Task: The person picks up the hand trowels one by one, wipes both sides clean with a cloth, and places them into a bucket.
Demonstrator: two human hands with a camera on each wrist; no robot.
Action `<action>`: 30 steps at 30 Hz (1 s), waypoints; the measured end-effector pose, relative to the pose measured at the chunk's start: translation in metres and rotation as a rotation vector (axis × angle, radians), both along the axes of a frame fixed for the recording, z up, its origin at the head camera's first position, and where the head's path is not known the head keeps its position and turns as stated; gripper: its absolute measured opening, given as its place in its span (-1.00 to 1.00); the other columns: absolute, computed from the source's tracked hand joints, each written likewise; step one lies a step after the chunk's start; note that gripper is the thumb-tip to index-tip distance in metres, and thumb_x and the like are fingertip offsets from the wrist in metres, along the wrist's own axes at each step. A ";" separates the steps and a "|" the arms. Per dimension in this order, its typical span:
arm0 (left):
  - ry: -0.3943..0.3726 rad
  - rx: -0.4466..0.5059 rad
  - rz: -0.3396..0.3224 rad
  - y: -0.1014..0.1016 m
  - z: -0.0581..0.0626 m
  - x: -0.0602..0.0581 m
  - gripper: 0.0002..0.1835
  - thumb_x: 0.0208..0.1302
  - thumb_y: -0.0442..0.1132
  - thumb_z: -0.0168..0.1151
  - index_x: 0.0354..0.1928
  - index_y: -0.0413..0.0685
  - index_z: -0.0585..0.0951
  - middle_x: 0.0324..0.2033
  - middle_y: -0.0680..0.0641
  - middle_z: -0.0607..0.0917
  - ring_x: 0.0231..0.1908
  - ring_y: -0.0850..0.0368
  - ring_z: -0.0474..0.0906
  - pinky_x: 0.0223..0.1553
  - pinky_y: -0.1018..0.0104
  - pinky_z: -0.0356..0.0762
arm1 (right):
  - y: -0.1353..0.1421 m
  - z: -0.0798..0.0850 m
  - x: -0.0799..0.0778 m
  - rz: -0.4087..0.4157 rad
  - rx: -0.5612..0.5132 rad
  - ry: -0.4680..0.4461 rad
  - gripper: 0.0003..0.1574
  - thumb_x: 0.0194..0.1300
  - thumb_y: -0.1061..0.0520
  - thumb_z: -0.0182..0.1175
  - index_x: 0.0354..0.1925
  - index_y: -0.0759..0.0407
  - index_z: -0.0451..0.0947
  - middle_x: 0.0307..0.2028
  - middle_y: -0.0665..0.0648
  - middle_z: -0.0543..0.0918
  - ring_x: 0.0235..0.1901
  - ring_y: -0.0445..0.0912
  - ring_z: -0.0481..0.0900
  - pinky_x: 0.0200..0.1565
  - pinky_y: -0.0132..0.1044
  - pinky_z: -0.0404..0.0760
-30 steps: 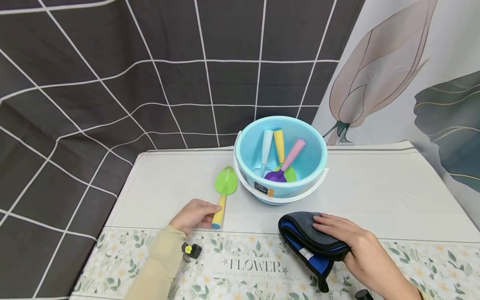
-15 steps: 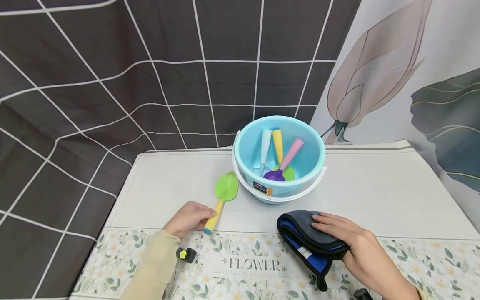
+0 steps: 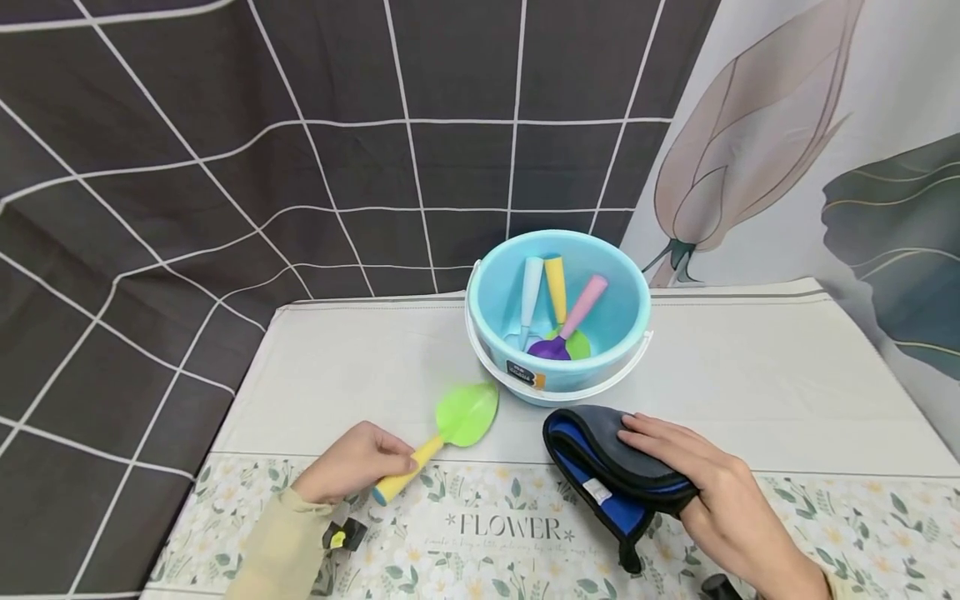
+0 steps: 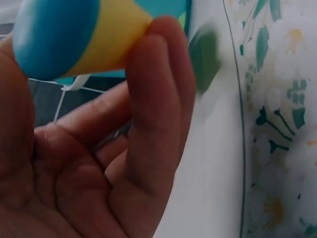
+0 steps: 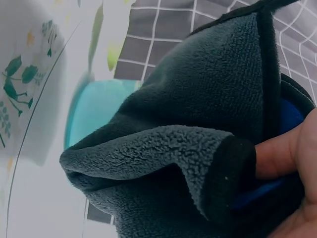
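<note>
My left hand (image 3: pixel 358 460) pinches the yellow handle of a toy shovel (image 3: pixel 467 414) near its blue end cap. The green blade points toward the back right, in front of the bucket. In the left wrist view the shovel's handle (image 4: pixel 106 32) sits between thumb and fingertips, while the other fingers curl below. My right hand (image 3: pixel 708 487) grips a folded cloth (image 3: pixel 622 454), grey outside and blue inside with black edging. Its fingers lie over the top. In the right wrist view the cloth (image 5: pixel 198 89) droops in loose folds, with a digit (image 5: pixel 280 153) tucked into it.
A light blue bucket (image 3: pixel 487 292) with a white handle stands at the back of the table, behind the cloth. Inside are several toy tools, including one with a pink handle (image 3: pixel 585 302). A dark grid curtain (image 3: pixel 337 167) hangs behind the table (image 3: pixel 345 350).
My left hand has drawn the shovel nearer and to the left, and its blade has swung clockwise to the right. My right hand and the cloth have shifted slightly left.
</note>
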State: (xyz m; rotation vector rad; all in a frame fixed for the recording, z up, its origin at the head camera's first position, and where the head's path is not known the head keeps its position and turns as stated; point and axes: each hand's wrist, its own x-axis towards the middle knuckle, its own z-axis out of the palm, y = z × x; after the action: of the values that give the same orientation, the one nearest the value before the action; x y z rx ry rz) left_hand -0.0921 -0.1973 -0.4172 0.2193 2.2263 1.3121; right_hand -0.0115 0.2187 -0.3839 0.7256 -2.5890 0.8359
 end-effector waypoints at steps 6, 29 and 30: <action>0.013 -0.001 -0.110 0.004 0.007 0.004 -0.75 0.04 -0.31 0.40 -0.21 -0.28 0.78 -0.42 -0.07 0.78 -0.52 0.18 0.61 -0.44 0.38 0.59 | -0.004 0.002 0.000 0.003 -0.015 0.014 -0.10 0.04 0.63 -0.01 0.25 0.02 0.58 0.27 0.09 0.55 0.29 -0.09 0.46 0.28 -0.61 0.21; 0.004 0.014 -0.303 0.068 0.005 0.003 -0.79 0.04 -0.27 0.38 -0.26 -0.17 0.81 -0.48 0.07 0.77 -0.58 0.30 0.54 -0.44 0.46 0.53 | -0.038 -0.004 0.006 0.066 0.034 0.069 0.05 -0.18 0.63 -0.14 0.27 0.07 0.56 0.33 0.13 0.50 0.39 0.06 0.34 0.40 -0.49 0.09; 0.009 0.016 -0.307 0.069 0.004 0.003 -0.80 0.04 -0.26 0.38 -0.27 -0.16 0.81 -0.47 0.08 0.78 -0.58 0.30 0.53 -0.43 0.46 0.53 | -0.040 -0.004 0.006 0.080 0.032 0.070 0.07 -0.21 0.64 -0.13 0.28 0.07 0.55 0.33 0.14 0.49 0.39 0.07 0.34 0.40 -0.49 0.08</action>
State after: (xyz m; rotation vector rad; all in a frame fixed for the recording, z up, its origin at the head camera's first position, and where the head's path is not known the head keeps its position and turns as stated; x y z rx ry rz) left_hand -0.0892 -0.1285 -0.4127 0.5497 2.0887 1.1624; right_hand -0.0056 0.1788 -0.3879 0.8578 -2.5310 0.7791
